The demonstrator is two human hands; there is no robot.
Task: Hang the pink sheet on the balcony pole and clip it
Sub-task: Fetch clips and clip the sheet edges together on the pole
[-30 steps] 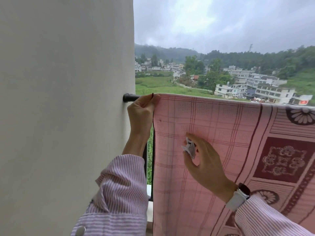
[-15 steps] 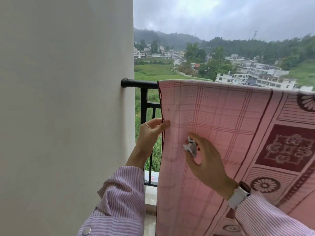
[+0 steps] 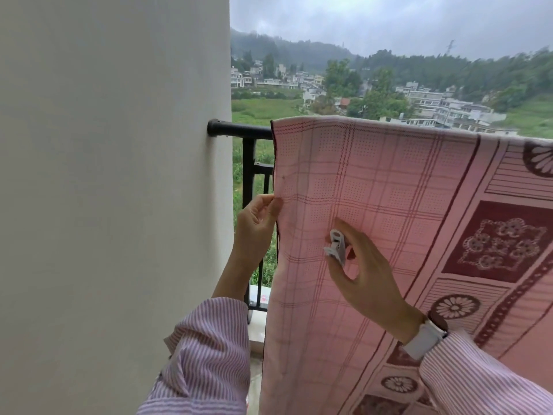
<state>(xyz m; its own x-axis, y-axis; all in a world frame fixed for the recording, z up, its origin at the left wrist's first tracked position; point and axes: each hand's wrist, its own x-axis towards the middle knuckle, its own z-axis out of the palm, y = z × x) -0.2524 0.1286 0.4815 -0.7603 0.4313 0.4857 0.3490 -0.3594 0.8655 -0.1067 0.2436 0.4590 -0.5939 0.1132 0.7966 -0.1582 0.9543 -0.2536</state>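
Observation:
The pink sheet (image 3: 374, 181), checked with dark red flower panels, hangs draped over the black balcony pole (image 3: 239, 130), whose bare left end meets the wall. My left hand (image 3: 257, 226) pinches the sheet's left edge well below the pole. My right hand (image 3: 362, 271) is in front of the sheet and grips a white plastic clip (image 3: 336, 248) between thumb and fingers. The clip is off the sheet and the pole.
A white wall (image 3: 113, 190) fills the left side right up to the pole's end. Black railing bars (image 3: 248, 181) stand below the pole, with a ledge at their foot. Beyond lie fields, houses and wooded hills.
My left hand has slid down from the pole to the sheet's left edge lower down. The view has tilted, so the pole sits lower in frame. My right hand still holds the clip.

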